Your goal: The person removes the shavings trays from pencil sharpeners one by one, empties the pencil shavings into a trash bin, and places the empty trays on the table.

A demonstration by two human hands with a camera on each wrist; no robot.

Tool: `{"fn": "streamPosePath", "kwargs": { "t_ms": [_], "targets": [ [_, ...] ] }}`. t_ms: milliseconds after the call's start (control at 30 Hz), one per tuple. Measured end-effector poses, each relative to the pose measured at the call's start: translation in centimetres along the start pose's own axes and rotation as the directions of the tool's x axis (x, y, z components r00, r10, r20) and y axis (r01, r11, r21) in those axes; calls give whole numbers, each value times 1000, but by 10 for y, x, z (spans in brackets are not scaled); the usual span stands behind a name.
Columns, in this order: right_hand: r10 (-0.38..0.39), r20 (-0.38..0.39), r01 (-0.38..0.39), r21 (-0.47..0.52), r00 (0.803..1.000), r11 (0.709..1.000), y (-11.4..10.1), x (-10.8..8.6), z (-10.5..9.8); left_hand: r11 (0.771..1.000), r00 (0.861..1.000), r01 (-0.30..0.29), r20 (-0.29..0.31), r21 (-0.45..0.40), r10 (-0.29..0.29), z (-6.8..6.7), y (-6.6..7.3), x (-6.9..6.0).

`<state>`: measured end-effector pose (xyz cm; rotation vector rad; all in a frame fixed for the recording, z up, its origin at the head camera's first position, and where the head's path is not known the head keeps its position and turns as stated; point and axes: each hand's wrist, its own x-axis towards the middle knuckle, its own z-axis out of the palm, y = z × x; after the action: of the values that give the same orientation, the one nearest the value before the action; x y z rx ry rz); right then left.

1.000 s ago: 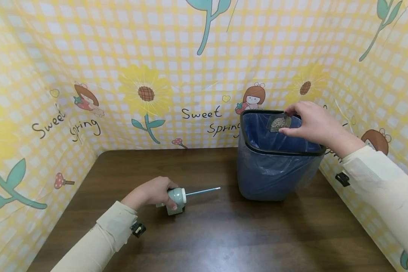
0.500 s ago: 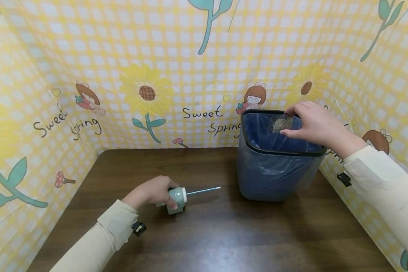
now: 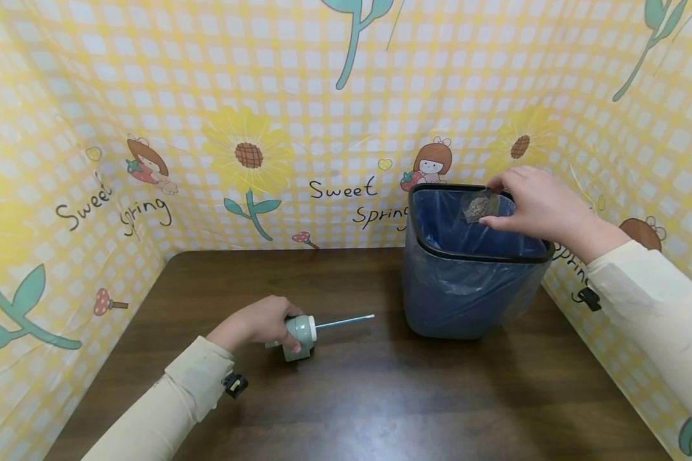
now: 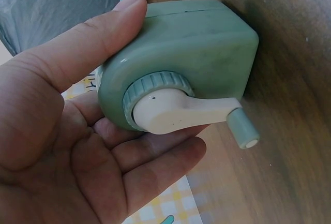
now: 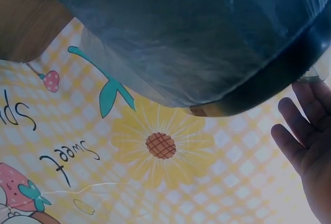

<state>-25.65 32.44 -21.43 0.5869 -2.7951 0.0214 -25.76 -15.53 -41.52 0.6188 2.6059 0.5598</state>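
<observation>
Left hand [image 3: 265,322]: grips green sharpener [image 4: 207,43]
Right hand [image 3: 536,203]: pinches clear tray [image 3: 476,208] over black-rimmed bin [image 3: 461,294]
Desk [image 3: 369,378]: stretches between sharpener and bin

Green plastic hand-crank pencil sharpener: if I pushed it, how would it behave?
The sharpener would probably slide rather than roll, given its flat, boxy end. It looks rigid, with crisp edges. The protruding thin blue pencil might catch or snap.

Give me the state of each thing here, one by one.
Sharpener: held by the left grip.
Crank: attached, not held.
Pencil: stuck into the sharpener.
Bin: upright, open-topped.
Bag: lining the bin, hanging outside too.
Clear tray: pinched in the right grip at the bin's mouth, tilt unclear.
Gray bits: in the tray.
</observation>
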Motion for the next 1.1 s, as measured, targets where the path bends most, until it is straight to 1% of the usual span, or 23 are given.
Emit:
{"fn": "streamPosePath", "kwargs": {
  "t_ms": [300,567,733,900,1100],
  "targets": [
    [-68,-19,68,1,998,998,3,3,-4,1000,1000,-7,-3,-2,7,2,-2,0],
    [-89,-19,89,-14,996,996,6,3,-6,1000,1000,-11,-7,-7,11,1,-1,0],
    [-134,-6,134,-42,991,990,6,4,-8,1000,1000,-3,-5,-5,3,0,0,-1],
    [-158,-1,158,-58,987,986,8,5,-10,1000,1000,-3,-6,-8,3,-1,1,-2],
    [-214,-6,213,-72,977,974,11,7,-12,1000,1000,-10,-1,-2,10,-1,2,-3]
  ]
}}
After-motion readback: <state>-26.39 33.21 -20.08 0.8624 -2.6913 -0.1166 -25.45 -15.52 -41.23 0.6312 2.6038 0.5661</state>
